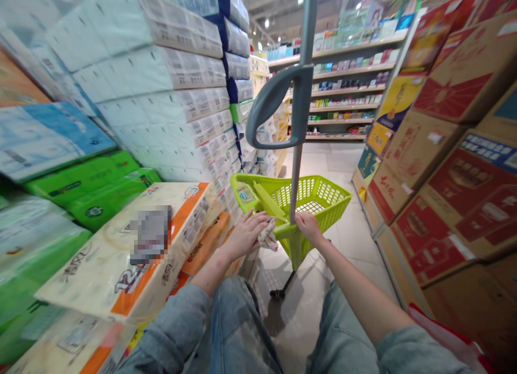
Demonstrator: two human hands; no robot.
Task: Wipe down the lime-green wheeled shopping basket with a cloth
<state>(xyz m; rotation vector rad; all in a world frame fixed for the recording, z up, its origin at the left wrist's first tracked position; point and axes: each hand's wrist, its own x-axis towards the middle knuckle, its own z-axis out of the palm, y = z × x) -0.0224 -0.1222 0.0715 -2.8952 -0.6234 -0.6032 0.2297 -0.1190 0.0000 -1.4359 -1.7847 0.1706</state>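
A lime-green shopping basket cart (333, 212) with a grid floor stands in front of my knees. From its near end rises a grey metal pole (296, 182) with a grey loop handle (258, 118). My left hand (246, 234) presses a crumpled pale patterned cloth (267, 238) against the basket's near left rim, fingers bent over it. Just right of the pole, my right hand (310, 227) is closed on the basket's near rim. Its fingertips are partly hidden.
Packs of tissue (161, 99) are stacked high on the left, with a cream and orange pack (100, 277) close by. Cardboard cartons (444, 191) line the right side. Stocked shelves (347, 88) stand beyond the tiled floor (355, 244).
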